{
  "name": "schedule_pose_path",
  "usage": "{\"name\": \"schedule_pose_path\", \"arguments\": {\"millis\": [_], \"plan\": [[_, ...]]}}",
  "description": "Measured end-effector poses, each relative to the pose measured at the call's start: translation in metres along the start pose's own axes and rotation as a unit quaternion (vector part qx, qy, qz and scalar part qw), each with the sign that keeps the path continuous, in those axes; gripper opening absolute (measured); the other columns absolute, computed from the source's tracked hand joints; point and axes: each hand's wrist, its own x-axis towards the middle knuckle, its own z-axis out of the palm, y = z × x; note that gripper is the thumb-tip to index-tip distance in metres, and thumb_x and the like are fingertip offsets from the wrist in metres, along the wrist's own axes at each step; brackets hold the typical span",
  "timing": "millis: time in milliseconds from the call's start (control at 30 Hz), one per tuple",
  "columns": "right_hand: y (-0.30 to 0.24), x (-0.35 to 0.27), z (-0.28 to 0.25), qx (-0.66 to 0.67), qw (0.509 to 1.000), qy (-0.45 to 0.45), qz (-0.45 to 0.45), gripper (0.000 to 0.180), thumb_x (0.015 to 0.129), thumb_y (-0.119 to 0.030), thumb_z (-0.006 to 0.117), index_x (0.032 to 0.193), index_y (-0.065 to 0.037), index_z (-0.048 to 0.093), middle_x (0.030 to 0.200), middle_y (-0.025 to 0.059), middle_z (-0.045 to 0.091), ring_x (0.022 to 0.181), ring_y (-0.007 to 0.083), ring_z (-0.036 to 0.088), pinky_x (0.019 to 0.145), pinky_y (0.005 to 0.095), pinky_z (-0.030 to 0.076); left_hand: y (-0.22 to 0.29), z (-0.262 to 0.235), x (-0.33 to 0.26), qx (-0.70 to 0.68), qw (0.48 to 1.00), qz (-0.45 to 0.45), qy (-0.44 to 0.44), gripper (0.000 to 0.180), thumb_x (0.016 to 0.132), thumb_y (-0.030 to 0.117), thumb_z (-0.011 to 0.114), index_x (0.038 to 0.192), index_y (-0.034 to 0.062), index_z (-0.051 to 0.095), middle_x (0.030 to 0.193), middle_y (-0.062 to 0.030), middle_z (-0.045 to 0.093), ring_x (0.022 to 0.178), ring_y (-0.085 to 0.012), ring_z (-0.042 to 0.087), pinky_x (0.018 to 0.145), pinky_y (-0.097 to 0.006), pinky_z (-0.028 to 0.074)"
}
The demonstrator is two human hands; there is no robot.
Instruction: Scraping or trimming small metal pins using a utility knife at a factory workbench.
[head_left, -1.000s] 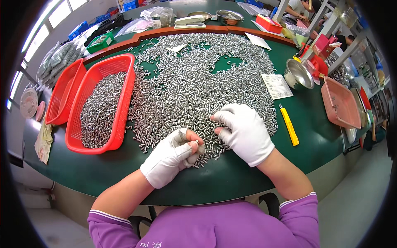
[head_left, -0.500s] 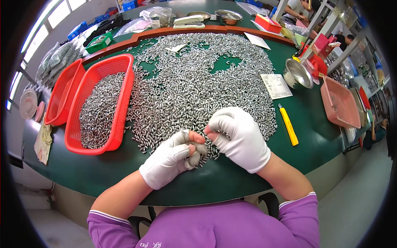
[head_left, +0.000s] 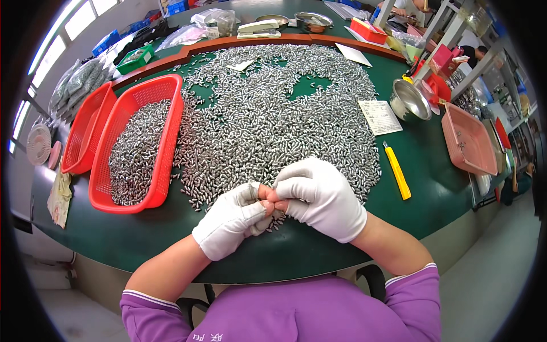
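A wide layer of small silvery metal pieces (head_left: 245, 137) covers the middle of the green table. Over its near edge my two hands meet, both in white gloves with bare thumb and index tips. My left hand (head_left: 231, 219) is closed, its thumb and index pinched together. The fingertips of my right hand (head_left: 322, 199) press against those of the left, also in a pinch. Whatever sits between the fingertips is too small and covered to make out. At the left, a red plastic basket (head_left: 178, 108) holds a heap of the same metal pieces.
Right of the layer lie a yellow utility knife (head_left: 397, 174), a printed paper slip (head_left: 380, 117) and a steel bowl (head_left: 411, 101). A pink bin (head_left: 470, 139) stands at the right edge. A second red basket (head_left: 85, 134) leans at far left. A wooden ledge (head_left: 250, 41) borders the back.
My right hand has moved left and slightly down, so its fingertips now touch those of my left hand. The left thumb and index have closed together.
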Motion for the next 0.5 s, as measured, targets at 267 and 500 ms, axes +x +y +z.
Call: {"name": "schedule_pose_path", "arguments": {"millis": [267, 500], "plan": [[-0.005, -0.002, 0.002, 0.0, 0.997, 0.039, 0.074, 0.029, 0.069, -0.008, 0.083, 0.094, -0.008, 0.069, 0.09, 0.0082, 0.066, 0.085, 0.0263, 0.064, 0.076, 0.0366, 0.051, 0.003, 0.012, -0.002, 0.046, 0.997, 0.012, 0.058, 0.022, 0.094, 0.013, 0.066, 0.114, 0.0037, 0.064, 0.091, 0.0013, 0.063, 0.072, -0.0053, 0.05, 0.064, -0.019, 0.04], [0.006, -0.003, -0.009, -0.154, 0.984, -0.011, 0.09, 0.025, 0.074, -0.017, 0.077, 0.095, -0.007, 0.069, 0.092, 0.0099, 0.065, 0.085, 0.0304, 0.063, 0.078, 0.0379, 0.051, 0.002, 0.002, 0.0, 0.06, 0.995, 0.038, 0.067, 0.021, 0.091, 0.012, 0.07, 0.11, 0.0053, 0.065, 0.094, -0.0029, 0.065, 0.069, -0.0076, 0.048, 0.062, -0.02, 0.039]]}}
